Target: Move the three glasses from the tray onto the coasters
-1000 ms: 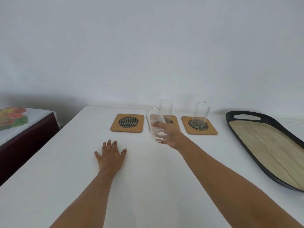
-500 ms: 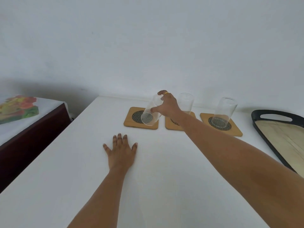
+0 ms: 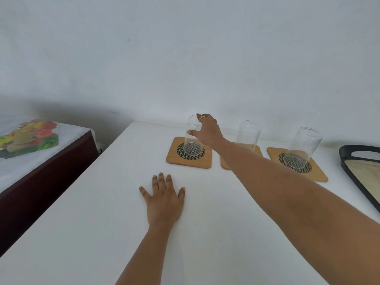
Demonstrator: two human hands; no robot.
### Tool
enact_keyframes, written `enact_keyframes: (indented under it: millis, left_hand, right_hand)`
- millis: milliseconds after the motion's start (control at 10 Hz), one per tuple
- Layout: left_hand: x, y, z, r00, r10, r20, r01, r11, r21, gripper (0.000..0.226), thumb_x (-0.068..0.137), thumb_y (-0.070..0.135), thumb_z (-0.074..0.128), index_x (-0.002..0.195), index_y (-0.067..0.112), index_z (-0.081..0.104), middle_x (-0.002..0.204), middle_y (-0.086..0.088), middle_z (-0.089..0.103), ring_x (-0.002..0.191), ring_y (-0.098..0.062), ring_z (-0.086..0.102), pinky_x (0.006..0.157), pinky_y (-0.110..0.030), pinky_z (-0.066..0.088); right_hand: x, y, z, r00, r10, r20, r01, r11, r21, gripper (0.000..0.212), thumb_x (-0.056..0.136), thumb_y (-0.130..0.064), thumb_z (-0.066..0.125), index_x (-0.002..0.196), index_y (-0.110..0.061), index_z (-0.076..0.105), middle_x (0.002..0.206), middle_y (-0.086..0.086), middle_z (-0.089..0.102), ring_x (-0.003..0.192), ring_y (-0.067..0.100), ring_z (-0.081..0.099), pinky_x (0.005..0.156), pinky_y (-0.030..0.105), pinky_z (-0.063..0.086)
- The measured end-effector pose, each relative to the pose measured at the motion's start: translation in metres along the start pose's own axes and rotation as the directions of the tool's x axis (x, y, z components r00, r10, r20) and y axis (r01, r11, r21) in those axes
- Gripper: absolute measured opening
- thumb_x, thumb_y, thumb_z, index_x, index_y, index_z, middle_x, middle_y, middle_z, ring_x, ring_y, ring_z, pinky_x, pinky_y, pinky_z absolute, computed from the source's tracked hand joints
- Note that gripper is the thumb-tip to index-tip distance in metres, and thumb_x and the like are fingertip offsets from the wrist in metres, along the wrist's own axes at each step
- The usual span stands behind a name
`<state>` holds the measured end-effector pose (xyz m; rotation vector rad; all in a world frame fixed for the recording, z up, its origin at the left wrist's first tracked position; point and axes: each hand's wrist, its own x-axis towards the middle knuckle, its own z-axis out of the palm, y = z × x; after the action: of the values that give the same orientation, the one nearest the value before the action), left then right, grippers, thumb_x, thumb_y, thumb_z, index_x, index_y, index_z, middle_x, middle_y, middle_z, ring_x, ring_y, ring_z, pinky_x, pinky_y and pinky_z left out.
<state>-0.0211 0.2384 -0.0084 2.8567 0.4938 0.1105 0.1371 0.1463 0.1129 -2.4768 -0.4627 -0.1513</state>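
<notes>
Three wooden coasters lie in a row near the table's far edge. On the left coaster a clear glass stands upright, with my right hand gripping its upper part. The middle glass stands on the middle coaster, partly behind my right forearm. The right glass stands on the right coaster. My left hand rests flat on the white table, fingers spread, holding nothing. The black tray with a wooden floor sits at the far right, cut off by the frame.
A white wall rises directly behind the coasters. To the left, beyond the table's edge, stands a lower dark-sided surface with a white cloth bearing a colourful print.
My right hand has carried the tilted glass further left and set it upright on the left coaster. The left hand has stayed flat on the table. The view has shifted left.
</notes>
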Motion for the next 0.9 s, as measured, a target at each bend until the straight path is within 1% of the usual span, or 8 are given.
enact_keyframes:
  millis: [100,300,600,800,900]
  left_hand:
    - [0.001,0.000,0.000,1.000,-0.001,0.005,0.001,1.000,0.006,0.065,0.096,0.051,0.018,0.149,0.015,0.009,0.160,-0.006,0.007,0.148,-0.021,0.000,0.115,-0.059,0.003]
    - [-0.001,0.001,0.000,1.000,-0.003,-0.005,0.003,1.000,0.011,0.065,0.096,0.051,0.019,0.149,0.014,0.010,0.160,-0.007,0.008,0.148,-0.022,0.001,0.115,-0.060,0.004]
    - [0.000,0.001,0.000,1.000,-0.001,-0.006,0.001,1.000,-0.001,0.065,0.096,0.051,0.019,0.149,0.014,0.011,0.160,-0.007,0.008,0.148,-0.022,0.002,0.115,-0.059,0.004]
    - [-0.001,0.001,0.000,1.000,-0.004,-0.015,0.004,1.000,0.002,0.065,0.096,0.051,0.019,0.149,0.015,0.012,0.160,-0.006,0.009,0.148,-0.022,0.002,0.115,-0.059,0.004]
    - [-0.001,0.001,-0.001,1.000,-0.011,-0.006,0.011,1.000,-0.004,0.065,0.096,0.051,0.019,0.149,0.015,0.012,0.160,-0.006,0.009,0.148,-0.021,0.002,0.115,-0.059,0.004]
  right_hand:
    - [0.003,-0.001,0.009,1.000,-0.004,0.002,0.004,1.000,0.004,0.073,0.086,-0.030,0.066,0.143,0.000,0.031,0.147,0.015,0.035,0.138,0.027,0.031,0.111,0.033,0.027]
    - [0.010,-0.003,0.014,1.000,-0.012,0.025,0.013,1.000,-0.020,0.072,0.087,-0.030,0.065,0.144,-0.002,0.031,0.151,0.016,0.029,0.141,0.027,0.028,0.113,0.034,0.025]
    - [0.017,0.003,0.018,1.000,-0.008,0.030,0.008,1.000,0.002,0.073,0.086,-0.031,0.065,0.145,-0.005,0.030,0.153,0.014,0.027,0.142,0.026,0.025,0.114,0.033,0.022]
    - [0.017,0.004,0.018,0.999,-0.023,0.031,0.024,0.999,-0.031,0.072,0.087,-0.033,0.063,0.145,-0.006,0.030,0.152,0.015,0.028,0.141,0.026,0.029,0.113,0.034,0.025]
    - [0.017,0.005,0.017,0.998,-0.015,0.053,0.017,0.999,-0.045,0.072,0.087,-0.035,0.063,0.145,-0.007,0.029,0.151,0.014,0.029,0.140,0.026,0.030,0.112,0.034,0.026]
